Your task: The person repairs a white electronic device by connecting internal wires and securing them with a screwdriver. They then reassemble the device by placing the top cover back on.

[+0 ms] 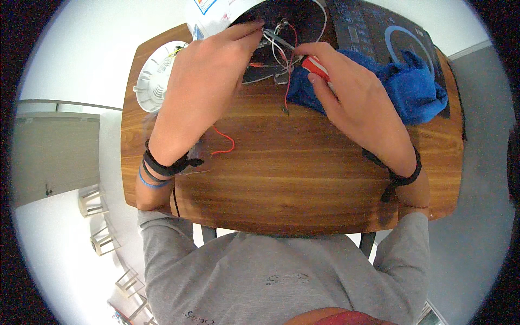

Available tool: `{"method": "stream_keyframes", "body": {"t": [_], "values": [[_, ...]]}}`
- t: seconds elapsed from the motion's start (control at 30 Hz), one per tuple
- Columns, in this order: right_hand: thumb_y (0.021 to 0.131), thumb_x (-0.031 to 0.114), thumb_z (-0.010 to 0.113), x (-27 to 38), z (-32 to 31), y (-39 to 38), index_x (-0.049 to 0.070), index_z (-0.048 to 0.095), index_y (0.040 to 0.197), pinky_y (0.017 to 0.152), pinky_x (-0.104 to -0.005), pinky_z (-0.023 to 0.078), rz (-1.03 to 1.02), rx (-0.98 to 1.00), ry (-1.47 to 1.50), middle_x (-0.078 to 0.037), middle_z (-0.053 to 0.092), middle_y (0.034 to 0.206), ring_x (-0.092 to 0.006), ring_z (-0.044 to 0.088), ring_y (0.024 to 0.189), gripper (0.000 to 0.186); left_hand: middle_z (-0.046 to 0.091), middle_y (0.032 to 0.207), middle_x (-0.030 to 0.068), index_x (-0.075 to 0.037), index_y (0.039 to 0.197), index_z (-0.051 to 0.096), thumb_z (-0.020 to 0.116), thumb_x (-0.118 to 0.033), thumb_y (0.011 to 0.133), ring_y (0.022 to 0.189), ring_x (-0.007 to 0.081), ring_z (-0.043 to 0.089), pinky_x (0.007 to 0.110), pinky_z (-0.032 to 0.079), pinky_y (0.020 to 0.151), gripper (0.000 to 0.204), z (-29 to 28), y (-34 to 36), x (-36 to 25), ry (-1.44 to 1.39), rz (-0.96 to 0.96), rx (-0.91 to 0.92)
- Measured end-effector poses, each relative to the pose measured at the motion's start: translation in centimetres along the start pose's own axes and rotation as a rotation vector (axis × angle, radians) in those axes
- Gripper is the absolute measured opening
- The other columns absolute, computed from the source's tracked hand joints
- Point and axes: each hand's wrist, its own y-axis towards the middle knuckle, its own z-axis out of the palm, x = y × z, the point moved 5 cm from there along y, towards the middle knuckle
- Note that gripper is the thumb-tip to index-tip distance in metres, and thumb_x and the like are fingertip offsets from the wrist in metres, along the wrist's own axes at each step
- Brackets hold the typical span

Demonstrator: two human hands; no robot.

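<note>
My right hand (346, 92) grips a red-handled tool (314, 66), its metal tip reaching into a tangle of white and red wires (281, 49) at the far middle of the wooden table (292, 173). The wires come out of an opened black device (292, 19). My left hand (203, 81) lies over the device's left side, fingers stretched toward the wires, fingertips touching the black part. Whether it pinches a wire is hidden. Both wrists wear black straps.
A blue cloth (411, 86) lies bunched at the far right, under my right hand. A black panel with a ring mark (390, 32) sits behind it. A white round cover (154, 78) rests at the far left edge. A loose red wire (225, 142) lies near my left wrist.
</note>
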Motion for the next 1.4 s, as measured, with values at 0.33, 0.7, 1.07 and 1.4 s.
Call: {"method": "stream_keyframes", "body": {"t": [0.33, 0.7, 1.07, 1.4], "values": [[0.105, 0.009, 0.072, -0.1, -0.4, 0.0, 0.008, 0.059, 0.137, 0.087, -0.0524, 0.059, 0.01, -0.001, -0.028, -0.022, 0.075, 0.108, -0.0461, 0.074, 0.103, 0.034, 0.07, 0.152, 0.0138, -0.01, 0.114, 0.084, 0.075, -0.01, 0.093, 0.125, 0.0374, 0.075, 0.046, 0.064, 0.097, 0.023, -3.3, 2.3, -1.1, 0.234, 0.162, -0.021], [0.102, 0.002, 0.072, 0.6, -0.8, -0.1, 0.009, 0.064, 0.137, 0.089, -0.0526, 0.061, 0.007, -0.031, -0.08, -0.018, 0.062, 0.127, -0.0461, 0.071, 0.109, 0.037, 0.057, 0.168, 0.0127, -0.009, 0.108, 0.088, 0.082, -0.011, 0.084, 0.141, 0.0435, 0.066, 0.045, 0.068, 0.1, 0.026, -2.4, 3.7, -0.6, 0.259, 0.17, -0.048], [0.097, 0.003, 0.077, 0.9, -0.7, -0.3, 0.011, 0.069, 0.137, 0.082, -0.0488, 0.064, -0.027, -0.075, -0.215, -0.014, 0.064, 0.124, -0.0403, 0.075, 0.097, 0.042, 0.063, 0.161, 0.0078, -0.008, 0.104, 0.088, 0.081, -0.014, 0.088, 0.145, 0.037, 0.06, 0.045, 0.062, 0.109, 0.018, -2.7, 4.1, -0.6, 0.261, 0.122, -0.017], [0.101, 0.008, 0.075, 2.3, -1.5, -0.8, 0.01, 0.07, 0.132, 0.075, -0.0452, 0.063, -0.079, -0.125, -0.244, -0.01, 0.07, 0.113, -0.0392, 0.075, 0.093, 0.031, 0.055, 0.162, 0.0141, -0.011, 0.114, 0.083, 0.075, -0.013, 0.092, 0.144, 0.0406, 0.057, 0.049, 0.057, 0.115, 0.023, -2.0, 4.2, -1.1, 0.38, 0.182, 0.002]]}}
